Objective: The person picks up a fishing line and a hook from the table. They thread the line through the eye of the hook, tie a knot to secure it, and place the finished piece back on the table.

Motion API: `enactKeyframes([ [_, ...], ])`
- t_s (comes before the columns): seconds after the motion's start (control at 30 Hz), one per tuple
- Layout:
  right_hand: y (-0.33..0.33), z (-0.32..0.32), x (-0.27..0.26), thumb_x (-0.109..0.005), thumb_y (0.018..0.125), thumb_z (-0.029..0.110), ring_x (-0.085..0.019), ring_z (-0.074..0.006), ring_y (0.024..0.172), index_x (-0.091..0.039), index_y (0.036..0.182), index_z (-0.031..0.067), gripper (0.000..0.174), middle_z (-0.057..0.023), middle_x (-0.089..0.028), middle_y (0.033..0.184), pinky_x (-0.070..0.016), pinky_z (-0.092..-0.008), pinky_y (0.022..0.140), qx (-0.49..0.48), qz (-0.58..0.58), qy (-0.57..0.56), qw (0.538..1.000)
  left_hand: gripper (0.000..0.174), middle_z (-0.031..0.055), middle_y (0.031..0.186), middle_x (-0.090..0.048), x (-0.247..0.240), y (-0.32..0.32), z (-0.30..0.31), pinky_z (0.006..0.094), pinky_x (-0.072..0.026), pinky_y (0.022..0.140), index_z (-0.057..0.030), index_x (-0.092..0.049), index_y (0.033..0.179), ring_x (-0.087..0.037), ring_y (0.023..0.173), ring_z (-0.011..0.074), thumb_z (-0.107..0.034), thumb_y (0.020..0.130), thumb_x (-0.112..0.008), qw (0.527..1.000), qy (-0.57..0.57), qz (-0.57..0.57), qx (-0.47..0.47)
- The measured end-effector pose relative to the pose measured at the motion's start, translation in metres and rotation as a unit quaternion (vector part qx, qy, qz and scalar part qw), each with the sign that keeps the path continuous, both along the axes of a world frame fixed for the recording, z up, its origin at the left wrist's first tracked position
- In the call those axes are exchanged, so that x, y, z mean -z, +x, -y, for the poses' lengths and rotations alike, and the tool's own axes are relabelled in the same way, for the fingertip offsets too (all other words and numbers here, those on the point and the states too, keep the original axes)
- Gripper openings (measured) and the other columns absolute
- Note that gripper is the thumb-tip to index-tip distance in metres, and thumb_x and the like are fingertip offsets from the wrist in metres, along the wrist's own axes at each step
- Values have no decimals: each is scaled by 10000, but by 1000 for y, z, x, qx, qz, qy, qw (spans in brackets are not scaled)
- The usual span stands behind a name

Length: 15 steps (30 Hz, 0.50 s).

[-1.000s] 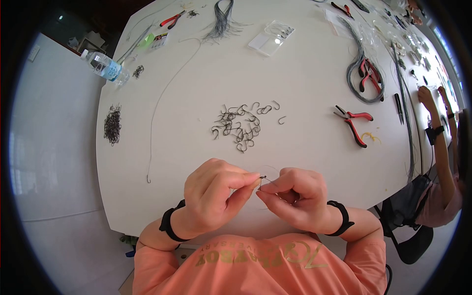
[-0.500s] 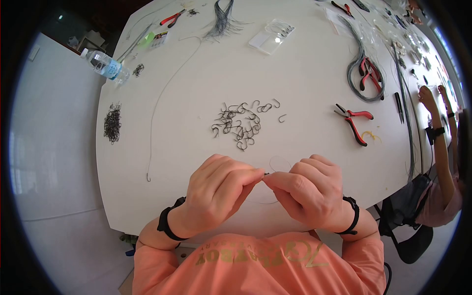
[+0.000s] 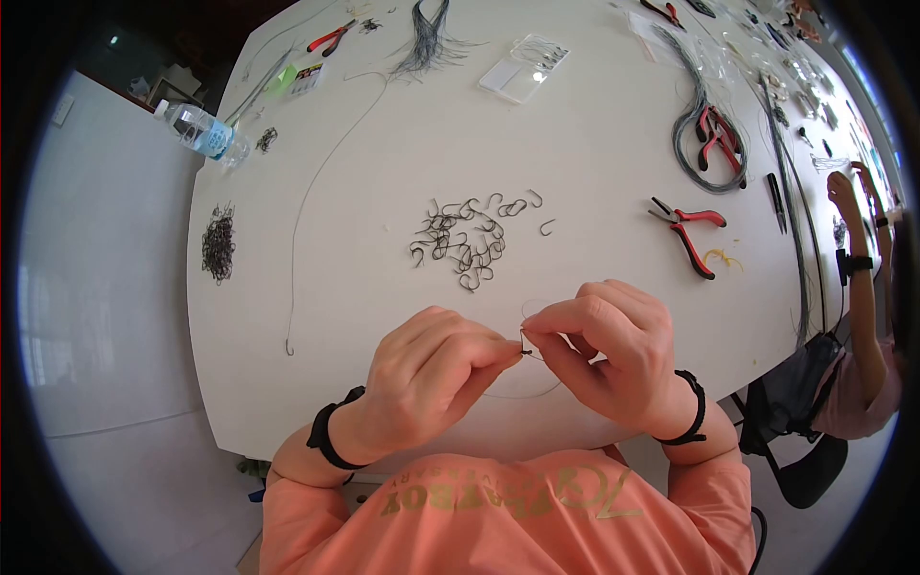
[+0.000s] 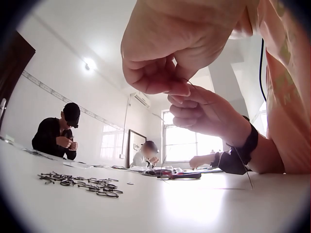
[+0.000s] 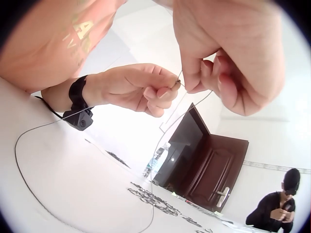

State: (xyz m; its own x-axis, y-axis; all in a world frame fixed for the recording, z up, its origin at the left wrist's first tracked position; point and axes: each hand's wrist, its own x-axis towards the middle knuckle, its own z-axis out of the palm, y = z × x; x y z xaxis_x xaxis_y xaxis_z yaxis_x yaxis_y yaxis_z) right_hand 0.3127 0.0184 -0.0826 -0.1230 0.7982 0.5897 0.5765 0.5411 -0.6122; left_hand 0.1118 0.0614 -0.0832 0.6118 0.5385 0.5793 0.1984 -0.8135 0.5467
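In the head view my left hand (image 3: 436, 374) pinches a fish hook between thumb and forefinger. Only its small dark end (image 3: 527, 352) sticks out past the fingertips; the rest is hidden. Just to the right, my right hand (image 3: 609, 355) pinches a thin fishing line (image 5: 17, 153) with thumb and forefinger, its other fingers curled. A short stretch of line runs between both hands' fingertips, and a long loop of it hangs down in the right wrist view. Beyond the hands lies a loose pile of fish hooks (image 3: 465, 244) on the white table (image 3: 364, 259).
Red-handled pliers (image 3: 690, 230) lie to the right, near a coil of grey line (image 3: 678, 144). At the left are a denser hook pile (image 3: 218, 247), a water bottle (image 3: 201, 132) and a line with a hook (image 3: 289, 347). A clear box (image 3: 522, 69) lies farther back. Another person's arm (image 3: 858, 278) is at right.
From close against the left fingertips, my right fingertips have drawn up and slightly away, opening a small gap crossed by line. My left hand keeps its pinch and has shifted slightly right.
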Motion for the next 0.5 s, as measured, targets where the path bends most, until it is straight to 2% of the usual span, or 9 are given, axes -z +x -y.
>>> enactKeyframes([
  [0.2,0,0,-2,-742,751,-18,-489,-145,498,-656,838,92,164,-4,-566,644,-374,-284,456,-11,-47,-59,997,237,60,806,-696,-1,-3,1,282,-466,536,-24,-647,904,-611,628,187,118,756,-766,1000,-28,11,2],
  [0.27,-1,1,-3,-723,751,-41,-485,-120,504,-661,838,83,163,-8,-570,660,-379,-271,446,-29,-97,-115,988,217,47,794,-698,-2,-3,2,283,-482,549,-40,-673,898,-639,659,178,75,754,-788,995,-90,39,-10],
  [0.3,-1,1,-3,-723,751,-41,-485,-120,504,-661,838,83,163,-8,-570,660,-379,-271,446,-29,-97,-114,988,217,47,794,-698,-2,-4,3,283,-482,549,-40,-673,898,-639,659,178,75,754,-788,995,-90,40,-10],
  [0.37,0,1,-1,-714,757,-47,-472,-106,506,-665,841,81,161,-10,-569,673,-375,-264,437,-39,-110,-123,985,181,59,827,-712,-5,-5,3,269,-507,593,-26,-693,932,-660,688,162,74,797,-761,975,-217,50,-5],
  [0.5,1,1,0,-714,750,-46,-470,-107,507,-665,840,86,167,-4,-561,675,-371,-262,439,-40,-109,-122,986,142,65,843,-720,-9,-8,3,258,-523,638,-12,-698,951,-674,717,149,65,837,-729,953,-298,49,9],
])
